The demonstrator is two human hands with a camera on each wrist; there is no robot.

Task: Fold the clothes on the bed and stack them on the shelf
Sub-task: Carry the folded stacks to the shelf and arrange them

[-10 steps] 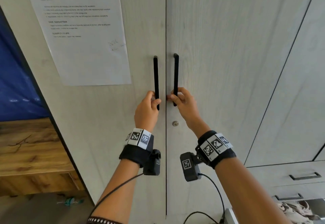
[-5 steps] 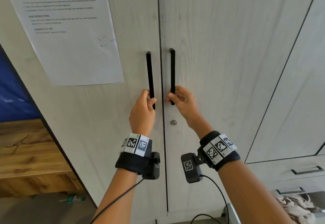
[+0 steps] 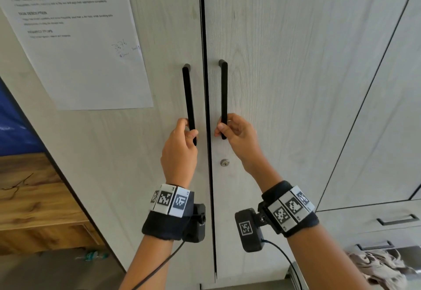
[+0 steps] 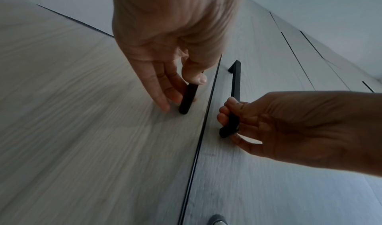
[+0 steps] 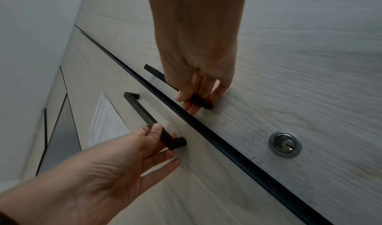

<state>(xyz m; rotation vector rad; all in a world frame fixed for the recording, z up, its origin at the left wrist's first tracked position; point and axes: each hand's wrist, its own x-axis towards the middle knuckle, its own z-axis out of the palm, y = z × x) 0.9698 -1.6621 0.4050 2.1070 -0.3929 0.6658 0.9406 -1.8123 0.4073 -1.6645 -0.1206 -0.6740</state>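
A: Where do things stand?

B: Both hands are on the wardrobe. The left hand (image 3: 178,148) curls fingers and thumb round the lower end of the left door handle (image 3: 189,98); the right hand (image 3: 238,135) does the same near the bottom of the right door handle (image 3: 224,94). A dark gap (image 3: 206,85) runs between the 2 doors, so I judge they are just starting to open.

A: And the clothes, the shelf?

B: No shelf shows; presumably it sits behind these doors. A crumpled pale garment (image 3: 373,264) lies at the lower right corner of the head view, so folding looks not yet begun.

A: How to do this pull well?

B: Draw both handles outward evenly, elbows back, and step away so the doors swing clear. Gripping low gives less leverage, so pull steadily rather than jerk.

A: Anything only 1 view shows?

B: The right wrist view shows the keyhole's slot (image 5: 285,145) up close and how the left handle stands off the door on square posts. The left wrist view shows the left thumb (image 4: 198,75) pressed on the bar. Only the head view shows the printed sheet (image 3: 75,39) in full and the drawers (image 3: 396,219) at the right edge.
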